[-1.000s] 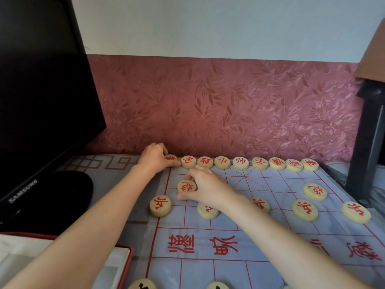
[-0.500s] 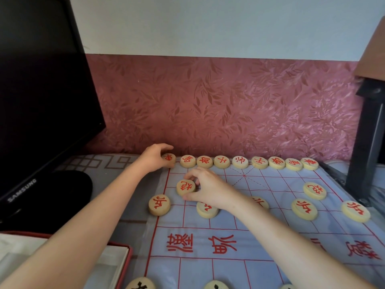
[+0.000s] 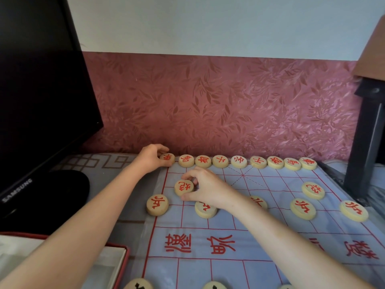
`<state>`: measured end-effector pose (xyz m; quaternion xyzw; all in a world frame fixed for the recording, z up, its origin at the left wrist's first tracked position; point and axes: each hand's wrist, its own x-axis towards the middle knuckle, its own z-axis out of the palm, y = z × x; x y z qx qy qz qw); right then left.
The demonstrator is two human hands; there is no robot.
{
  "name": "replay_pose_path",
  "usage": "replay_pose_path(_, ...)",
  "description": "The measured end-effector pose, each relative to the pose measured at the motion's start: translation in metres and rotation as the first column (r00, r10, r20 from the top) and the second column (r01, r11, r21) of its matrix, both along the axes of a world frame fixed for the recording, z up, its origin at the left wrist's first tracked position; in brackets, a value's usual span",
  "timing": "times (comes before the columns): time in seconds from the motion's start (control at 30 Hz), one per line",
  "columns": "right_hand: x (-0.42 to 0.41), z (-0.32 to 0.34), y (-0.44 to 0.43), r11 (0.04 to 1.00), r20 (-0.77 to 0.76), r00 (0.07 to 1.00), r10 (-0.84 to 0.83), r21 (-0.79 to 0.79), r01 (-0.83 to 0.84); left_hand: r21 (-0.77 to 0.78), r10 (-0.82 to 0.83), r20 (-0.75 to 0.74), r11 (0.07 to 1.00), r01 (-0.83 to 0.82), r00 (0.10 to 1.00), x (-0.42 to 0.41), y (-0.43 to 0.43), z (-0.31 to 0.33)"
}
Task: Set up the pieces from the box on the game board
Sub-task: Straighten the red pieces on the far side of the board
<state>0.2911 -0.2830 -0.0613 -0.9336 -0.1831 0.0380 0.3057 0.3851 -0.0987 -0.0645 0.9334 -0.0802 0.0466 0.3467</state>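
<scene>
A pale blue cloth game board (image 3: 239,230) with red lines lies in front of me. Round wooden pieces with red characters line its far edge. My left hand (image 3: 151,158) pinches the corner piece (image 3: 167,159) at the row's left end. My right hand (image 3: 205,189) grips the cannon piece (image 3: 183,187) one row nearer, thumb and fingers around its rim. Soldier pieces sit at the left edge (image 3: 157,204), under my right wrist (image 3: 205,209) and to the right (image 3: 302,208). Black-marked pieces (image 3: 137,284) peek in at the bottom edge.
A black Samsung monitor (image 3: 41,101) with its round stand (image 3: 52,190) stands on the left. The red-rimmed box (image 3: 116,265) lies at the bottom left. A dark post (image 3: 366,142) rises at the right, and the pink wall runs just behind the board.
My left hand has closed around the corner piece and nudged it at the row's end. My right hand has shifted slightly, uncovering more of the cannon piece it holds.
</scene>
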Motion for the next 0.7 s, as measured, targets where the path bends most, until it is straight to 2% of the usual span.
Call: replay_pose_path(0.7,-0.0015,0.0014,-0.0077,0.994,-0.036,0.999,0.013,0.105,-0.009,-0.073,-0.031,0.004,0.997,0.031,1.000,-0.0025,0.0036,-0.0053)
